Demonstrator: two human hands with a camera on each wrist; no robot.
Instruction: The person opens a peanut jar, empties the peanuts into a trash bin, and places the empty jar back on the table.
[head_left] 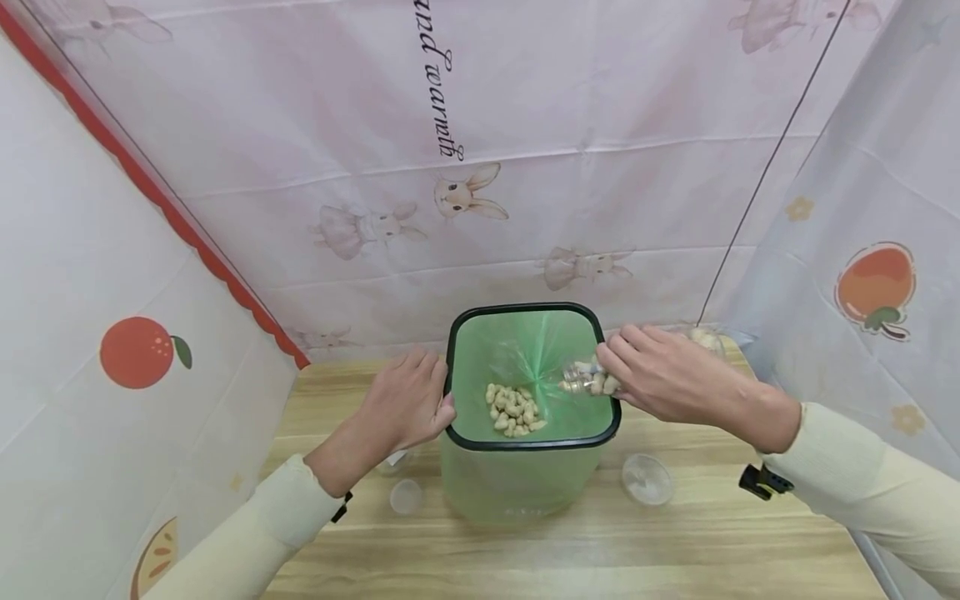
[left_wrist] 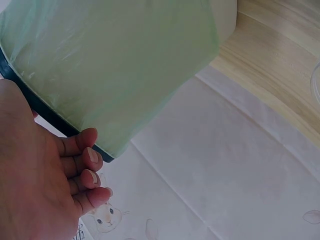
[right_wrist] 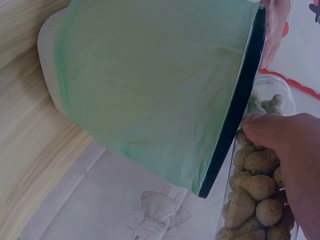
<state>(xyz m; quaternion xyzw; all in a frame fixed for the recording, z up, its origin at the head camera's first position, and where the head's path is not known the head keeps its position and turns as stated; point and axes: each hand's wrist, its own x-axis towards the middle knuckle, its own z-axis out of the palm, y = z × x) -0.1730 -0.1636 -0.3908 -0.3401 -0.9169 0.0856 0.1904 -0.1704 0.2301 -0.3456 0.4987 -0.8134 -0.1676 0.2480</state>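
Observation:
A trash can (head_left: 517,487) with a black rim and a green bag liner (head_left: 555,333) stands on the wooden table. Several peanuts in shells (head_left: 513,410) lie at its bottom. My left hand (head_left: 408,400) grips the left rim, thumb on the inner side; its curled fingers (left_wrist: 80,162) show under the rim in the left wrist view. My right hand (head_left: 656,375) holds a clear plastic jar (right_wrist: 255,200) at the right rim, its mouth pointing into the can. Peanuts fill much of the jar, and the hand covers its middle.
A round clear lid (head_left: 647,479) lies on the table right of the can. Left of it are a smaller translucent disc (head_left: 407,497) and a partly hidden clear container (head_left: 393,461). Printed cloth walls (head_left: 525,200) enclose the table (head_left: 540,567).

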